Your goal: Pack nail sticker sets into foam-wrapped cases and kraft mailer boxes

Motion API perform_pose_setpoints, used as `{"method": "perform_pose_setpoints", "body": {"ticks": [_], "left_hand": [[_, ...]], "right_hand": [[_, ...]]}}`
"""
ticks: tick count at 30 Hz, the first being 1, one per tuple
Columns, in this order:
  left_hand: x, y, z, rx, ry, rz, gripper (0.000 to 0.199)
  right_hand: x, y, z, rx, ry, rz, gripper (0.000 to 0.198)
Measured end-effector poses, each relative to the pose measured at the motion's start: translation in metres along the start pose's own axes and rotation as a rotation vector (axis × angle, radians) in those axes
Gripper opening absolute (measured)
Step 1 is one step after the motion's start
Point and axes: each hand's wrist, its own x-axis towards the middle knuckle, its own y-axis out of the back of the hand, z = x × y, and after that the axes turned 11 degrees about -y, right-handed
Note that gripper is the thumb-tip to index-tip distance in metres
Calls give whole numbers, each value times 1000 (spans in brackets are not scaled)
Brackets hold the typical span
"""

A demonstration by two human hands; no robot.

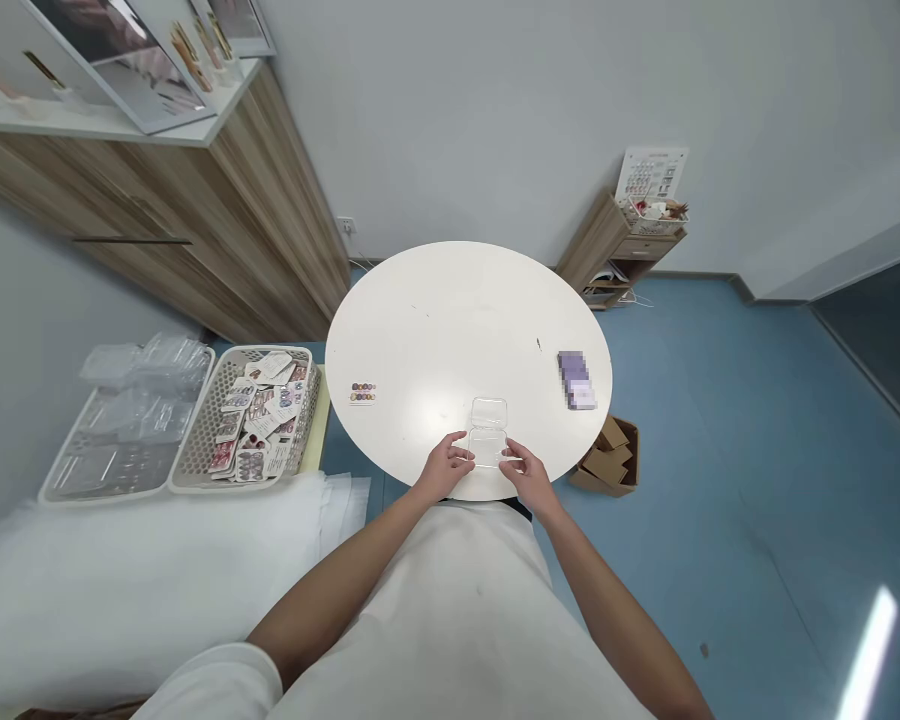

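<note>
A small transparent plastic case lies near the table's front edge, its hinged lid folded back away from me. My left hand holds the case's left edge between thumb and fingers. On the opposite edge, my right hand grips it the same way. Nothing can be made out inside the case. To the left on the white oval table lies a card with two rows of small colourful round pieces. A purple item, blurred by pixelation, rests at the table's right side.
Left of the table stand a white basket of carded packs and a tray of transparent plastic packaging. A cardboard box with brown pieces sits on the floor at right. A wooden cabinet and small shelf unit stand behind.
</note>
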Motion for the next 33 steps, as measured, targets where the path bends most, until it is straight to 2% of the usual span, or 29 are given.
{"method": "perform_pose_setpoints", "body": {"ticks": [3,7,13,18,23,26,29,33], "left_hand": [[-1,0,-4,105,-27,-5,49],[4,-1,-13,224,-42,74,46],[21,-3,-29,339,36,163,48],[31,-5,-30,379,84,145,48],[29,-12,-25,400,177,222,52],[28,-18,-23,399,210,242,47],[32,-24,-21,395,210,241,43],[46,-29,-14,370,213,279,44]], "right_hand": [[5,-3,5,-76,-8,13,57],[18,-6,7,-184,-27,-3,57],[48,-9,6,-273,-14,-97,43],[63,-7,9,-262,-63,-111,46],[67,0,14,-175,-162,-93,59],[70,3,14,-129,-220,-163,58],[75,4,11,-124,-218,-211,54],[88,6,2,-118,-177,-203,54]]}}
